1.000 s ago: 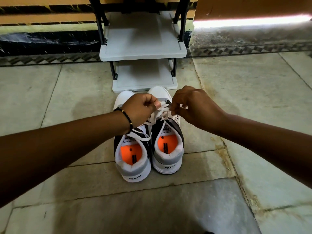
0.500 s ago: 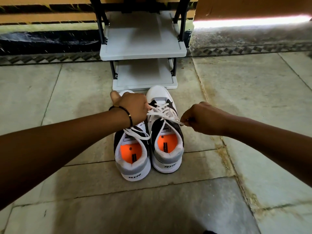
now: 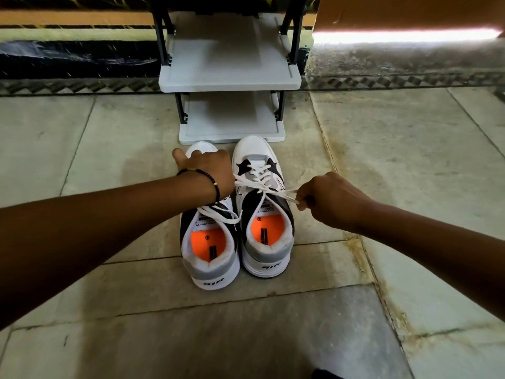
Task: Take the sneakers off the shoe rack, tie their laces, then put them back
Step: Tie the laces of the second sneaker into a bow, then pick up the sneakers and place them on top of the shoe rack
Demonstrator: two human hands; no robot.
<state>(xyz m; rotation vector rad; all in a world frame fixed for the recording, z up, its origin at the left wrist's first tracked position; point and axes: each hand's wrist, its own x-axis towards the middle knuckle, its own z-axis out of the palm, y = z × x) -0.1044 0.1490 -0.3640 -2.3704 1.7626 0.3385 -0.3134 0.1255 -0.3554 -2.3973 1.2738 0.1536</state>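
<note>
Two white, grey and black sneakers with orange insoles stand side by side on the floor, heels toward me: the left sneaker [image 3: 209,253] and the right sneaker [image 3: 266,231]. The right sneaker's white laces [image 3: 261,184] are stretched taut sideways. My left hand [image 3: 209,170] grips one lace end over the left sneaker's toe, which it partly hides. My right hand [image 3: 332,199] pinches the other lace end to the right of the shoe. The left sneaker's laces [image 3: 221,214] lie loose across its tongue.
A grey shoe rack [image 3: 229,77] with black posts stands just beyond the sneakers, both visible shelves bare. Stone floor tiles [image 3: 396,149] spread around. A patterned border and a wall run along the back, with a bright strip of light [image 3: 404,36] at the upper right.
My hands have drawn apart from the middle of the right sneaker, pulling its laces tight. The left hand went left over the other shoe and the right hand went right and down.
</note>
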